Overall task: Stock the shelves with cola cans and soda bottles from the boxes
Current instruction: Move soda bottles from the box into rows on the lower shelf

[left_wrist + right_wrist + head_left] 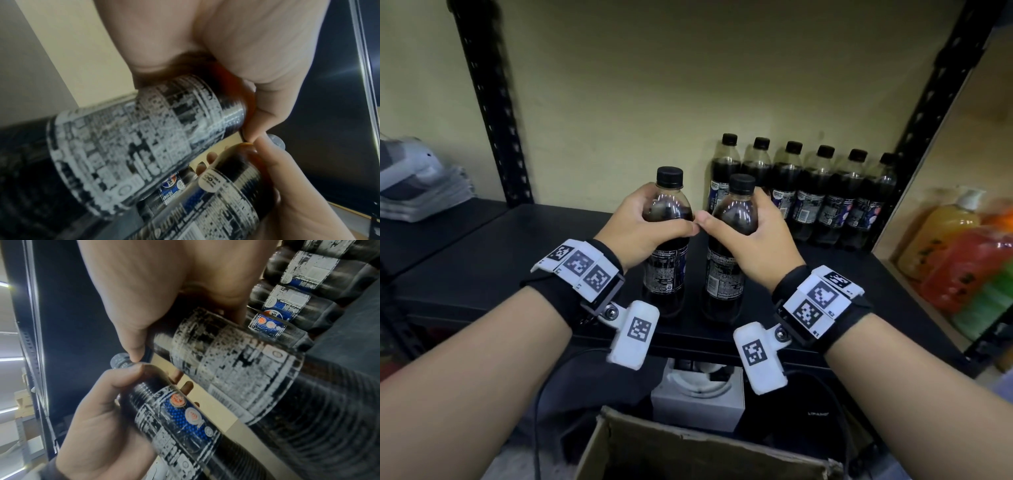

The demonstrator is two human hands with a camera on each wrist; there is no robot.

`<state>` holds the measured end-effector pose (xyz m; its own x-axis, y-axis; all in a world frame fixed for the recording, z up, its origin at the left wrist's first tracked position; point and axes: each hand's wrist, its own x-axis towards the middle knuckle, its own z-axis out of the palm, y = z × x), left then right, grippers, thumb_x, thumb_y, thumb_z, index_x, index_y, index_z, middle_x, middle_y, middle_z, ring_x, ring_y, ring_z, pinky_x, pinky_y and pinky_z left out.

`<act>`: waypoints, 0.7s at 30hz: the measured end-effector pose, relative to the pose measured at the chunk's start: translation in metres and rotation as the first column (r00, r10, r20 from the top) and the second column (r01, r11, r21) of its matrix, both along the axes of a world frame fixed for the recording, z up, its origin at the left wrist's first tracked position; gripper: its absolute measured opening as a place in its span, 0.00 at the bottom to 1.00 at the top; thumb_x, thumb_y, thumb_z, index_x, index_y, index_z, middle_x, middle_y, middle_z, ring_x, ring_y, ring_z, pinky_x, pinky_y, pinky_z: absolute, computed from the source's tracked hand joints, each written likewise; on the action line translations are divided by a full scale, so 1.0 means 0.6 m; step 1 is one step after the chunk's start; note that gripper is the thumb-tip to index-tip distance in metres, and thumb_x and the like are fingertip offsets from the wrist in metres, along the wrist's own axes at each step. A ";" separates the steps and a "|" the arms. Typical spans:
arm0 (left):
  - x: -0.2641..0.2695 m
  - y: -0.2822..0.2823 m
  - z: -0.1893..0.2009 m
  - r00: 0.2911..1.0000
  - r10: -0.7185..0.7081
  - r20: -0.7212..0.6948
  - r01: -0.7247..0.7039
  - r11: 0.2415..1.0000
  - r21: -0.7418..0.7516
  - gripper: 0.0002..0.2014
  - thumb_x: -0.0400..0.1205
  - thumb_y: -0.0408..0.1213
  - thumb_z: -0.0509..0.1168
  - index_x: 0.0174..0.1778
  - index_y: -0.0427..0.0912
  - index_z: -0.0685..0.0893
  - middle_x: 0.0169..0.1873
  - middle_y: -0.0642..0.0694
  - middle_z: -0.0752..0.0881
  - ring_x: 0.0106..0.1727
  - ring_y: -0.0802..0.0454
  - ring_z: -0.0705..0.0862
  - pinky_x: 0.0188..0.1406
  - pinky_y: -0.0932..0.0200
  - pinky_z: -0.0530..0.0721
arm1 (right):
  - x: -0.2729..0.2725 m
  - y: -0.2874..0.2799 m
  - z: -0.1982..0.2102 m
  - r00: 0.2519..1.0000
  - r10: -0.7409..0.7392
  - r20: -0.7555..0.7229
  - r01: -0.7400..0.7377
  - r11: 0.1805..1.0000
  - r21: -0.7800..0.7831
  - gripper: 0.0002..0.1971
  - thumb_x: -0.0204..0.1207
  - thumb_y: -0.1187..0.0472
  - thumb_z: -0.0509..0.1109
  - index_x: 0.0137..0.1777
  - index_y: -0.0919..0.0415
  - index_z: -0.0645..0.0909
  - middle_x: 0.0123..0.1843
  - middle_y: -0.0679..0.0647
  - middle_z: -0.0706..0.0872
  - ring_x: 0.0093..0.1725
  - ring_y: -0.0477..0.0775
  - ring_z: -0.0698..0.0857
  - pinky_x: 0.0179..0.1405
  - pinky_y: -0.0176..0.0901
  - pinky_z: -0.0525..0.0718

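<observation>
A: Risk from here? Knocking the row (801,192) at one o'clock while sliding these two back. Tall, narrow, close-packed; one nudge likely to topple several.

B: Also thumbs touching in the middle. Bottles just beside each other, so a bump between them possible on the way in. Slipping less likely, given full wraps.

A: Grip check. Left hand (647,228): fingers curled round the upper body of the left bottle (666,253), thumb across the front, above the label. Cap clear, at twelve o'clock from the knuckles.

B: Right hand (750,236): same hold on the right bottle (726,260), fingers wrapped behind, thumb in front. Clamped, both.

A: Bases? On the shelf (517,260) or just off it, hard to tell. Both upright, near the front edge, six o'clock of the row.

B: Box (688,448) below at six o'clock, contents not visible. Plenty of bare shelf at nine o'clock.

A: Safer, probably, to set down short of the row, then ease back singly.
</observation>
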<state>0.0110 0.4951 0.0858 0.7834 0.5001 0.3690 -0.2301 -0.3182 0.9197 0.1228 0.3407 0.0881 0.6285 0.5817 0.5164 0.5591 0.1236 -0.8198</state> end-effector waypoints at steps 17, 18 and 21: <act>-0.051 -0.010 -0.006 0.961 0.264 -0.078 -0.224 0.915 0.335 0.41 0.69 0.52 0.83 0.78 0.60 0.75 0.65 0.56 0.85 0.64 0.53 0.86 0.70 0.45 0.83 | -0.022 -0.057 0.023 0.959 -0.204 0.198 0.256 0.922 -0.289 0.41 0.71 0.49 0.84 0.83 0.47 0.70 0.76 0.47 0.80 0.74 0.50 0.79 0.69 0.42 0.78; -0.049 -0.010 -0.008 0.963 0.261 -0.071 -0.225 0.919 0.325 0.41 0.70 0.51 0.83 0.79 0.59 0.74 0.65 0.56 0.84 0.63 0.52 0.86 0.69 0.45 0.83 | -0.024 -0.054 0.023 0.956 -0.210 0.207 0.264 0.921 -0.287 0.42 0.71 0.50 0.84 0.84 0.49 0.69 0.77 0.47 0.79 0.75 0.48 0.77 0.68 0.37 0.74; -0.041 -0.005 -0.011 0.968 0.243 -0.066 -0.214 0.931 0.297 0.41 0.70 0.48 0.83 0.79 0.60 0.73 0.63 0.57 0.84 0.58 0.52 0.89 0.66 0.45 0.86 | -0.030 -0.042 0.026 0.952 -0.205 0.226 0.267 0.918 -0.295 0.42 0.72 0.50 0.83 0.84 0.51 0.69 0.78 0.47 0.78 0.77 0.47 0.76 0.67 0.32 0.70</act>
